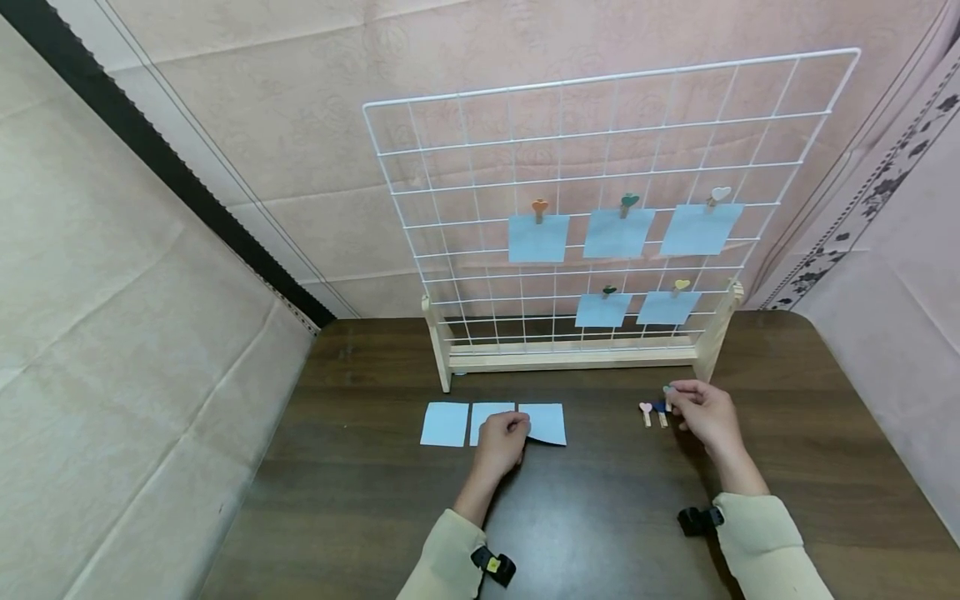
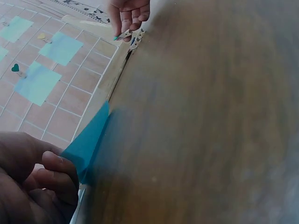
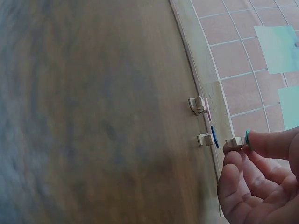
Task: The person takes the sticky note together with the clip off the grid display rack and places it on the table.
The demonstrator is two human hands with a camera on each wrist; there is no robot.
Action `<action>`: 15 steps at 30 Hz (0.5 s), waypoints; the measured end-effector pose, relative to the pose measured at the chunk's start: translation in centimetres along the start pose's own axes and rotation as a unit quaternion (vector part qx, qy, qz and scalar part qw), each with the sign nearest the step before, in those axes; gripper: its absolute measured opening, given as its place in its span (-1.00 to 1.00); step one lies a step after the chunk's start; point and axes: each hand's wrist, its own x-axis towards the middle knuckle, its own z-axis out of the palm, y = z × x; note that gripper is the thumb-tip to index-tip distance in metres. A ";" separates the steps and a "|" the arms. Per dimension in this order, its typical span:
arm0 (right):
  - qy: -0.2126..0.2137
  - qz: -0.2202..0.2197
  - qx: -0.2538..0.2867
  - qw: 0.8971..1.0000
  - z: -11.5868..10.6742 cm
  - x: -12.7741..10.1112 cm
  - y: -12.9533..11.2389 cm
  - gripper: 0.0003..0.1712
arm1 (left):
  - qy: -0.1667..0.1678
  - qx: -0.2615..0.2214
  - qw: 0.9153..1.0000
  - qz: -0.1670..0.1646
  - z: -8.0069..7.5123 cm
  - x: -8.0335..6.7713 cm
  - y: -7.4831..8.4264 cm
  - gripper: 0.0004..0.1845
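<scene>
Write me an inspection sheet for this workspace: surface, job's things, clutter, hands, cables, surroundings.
Surface: dark wooden table.
Job's things: three blue paper squares in a row, the right paper square lifted at its corner; teal-headed clip; pink-headed clip and blue-headed clip lying by it.
Clutter: nothing seen.
Hands: left hand pinches the right paper square; right hand pinches the teal-headed clip.
Cables: nothing seen.
Surroundings: white wire grid in a wooden stand, five blue papers clipped on; pink cloth backdrop.
</scene>
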 end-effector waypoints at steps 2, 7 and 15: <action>-0.003 0.005 0.000 1.000 0.0 0.0 0.0 -0.58 | -0.004 0.018 1.000 0.006 -0.1 0.2 0.0 -0.76; -0.012 0.011 -0.003 1.000 -0.1 0.1 0.3 -0.56 | -0.004 0.057 0.998 0.023 -0.2 0.5 0.2 -0.75; -0.027 0.017 -0.011 0.999 -0.3 0.4 0.8 -0.56 | -0.017 0.068 0.997 0.025 -0.5 0.7 0.6 -0.76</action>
